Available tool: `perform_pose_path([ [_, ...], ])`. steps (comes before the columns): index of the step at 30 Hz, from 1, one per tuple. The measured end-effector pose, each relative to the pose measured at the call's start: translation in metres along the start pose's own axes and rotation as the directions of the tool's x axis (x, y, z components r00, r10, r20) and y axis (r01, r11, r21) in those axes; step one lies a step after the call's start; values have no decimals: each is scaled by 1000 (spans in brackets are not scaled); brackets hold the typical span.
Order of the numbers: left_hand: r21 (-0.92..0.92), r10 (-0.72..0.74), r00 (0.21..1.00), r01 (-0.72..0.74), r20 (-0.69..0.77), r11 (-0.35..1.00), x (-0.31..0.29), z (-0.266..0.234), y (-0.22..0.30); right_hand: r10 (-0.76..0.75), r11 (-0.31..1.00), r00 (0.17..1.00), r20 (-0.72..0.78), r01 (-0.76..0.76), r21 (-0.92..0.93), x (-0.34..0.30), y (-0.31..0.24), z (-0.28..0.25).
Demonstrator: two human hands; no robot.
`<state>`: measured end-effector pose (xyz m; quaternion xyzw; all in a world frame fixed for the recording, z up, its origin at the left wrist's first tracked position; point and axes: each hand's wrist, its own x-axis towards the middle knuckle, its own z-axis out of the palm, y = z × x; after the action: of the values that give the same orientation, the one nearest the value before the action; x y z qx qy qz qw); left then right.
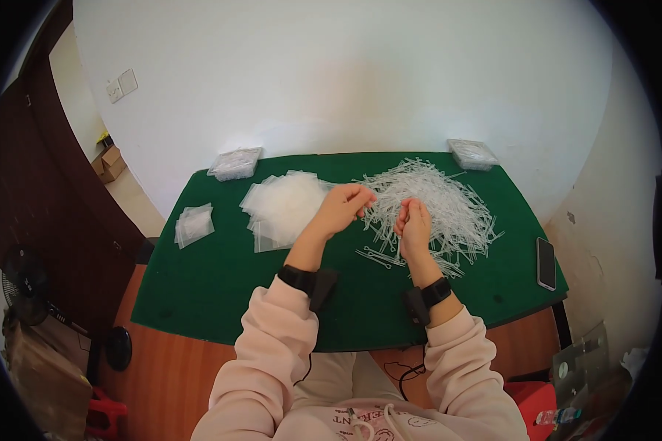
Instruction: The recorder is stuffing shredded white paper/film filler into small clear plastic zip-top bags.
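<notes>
A large heap of thin clear plastic sticks (449, 209), some with a small loop at one end, spreads over the right of the green-covered table. My left hand (343, 208) hovers at the heap's left edge, its fingers curled together; whatever they hold is too small to make out. Over the heap's near left side is my right hand (415, 226), closed with thumb and fingertips together, its contents hidden. Several loose sticks (377, 257) lie just left of it. Clear zip bags (283, 209) form a wide pile beside my left hand.
A smaller stack of clear bags (194, 225) lies at the left. Clear-wrapped boxes stand at the back, one left (235, 164), one right (472, 154). A phone (546, 263) rests near the right edge of the green table (360, 320). Behind rises a white wall (346, 81).
</notes>
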<state>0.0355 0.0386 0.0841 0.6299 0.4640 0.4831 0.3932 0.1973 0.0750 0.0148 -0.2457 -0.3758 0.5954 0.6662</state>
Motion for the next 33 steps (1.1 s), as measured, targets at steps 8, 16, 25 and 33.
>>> perform_pose_path([
  [8, 323, 115, 965, -190, 236, 927, -16, -15, 10, 262, 962, 939, 221, -237, -136, -24, 6, 29],
  [16, 563, 2, 981, -113, 193, 819, -14, -14, 8, 414, 903, 794, 445, -297, -309, -25, -3, 21],
  [25, 620, 92, 993, -119, 74, 776, -4, -1, -29, 335, 942, 926, 173, -326, -77, -8, -6, 11],
  [33, 708, -148, 899, -213, 412, 673, -3, 6, -66, 75, 995, 992, -106, -67, 69, 5, -20, 0],
])
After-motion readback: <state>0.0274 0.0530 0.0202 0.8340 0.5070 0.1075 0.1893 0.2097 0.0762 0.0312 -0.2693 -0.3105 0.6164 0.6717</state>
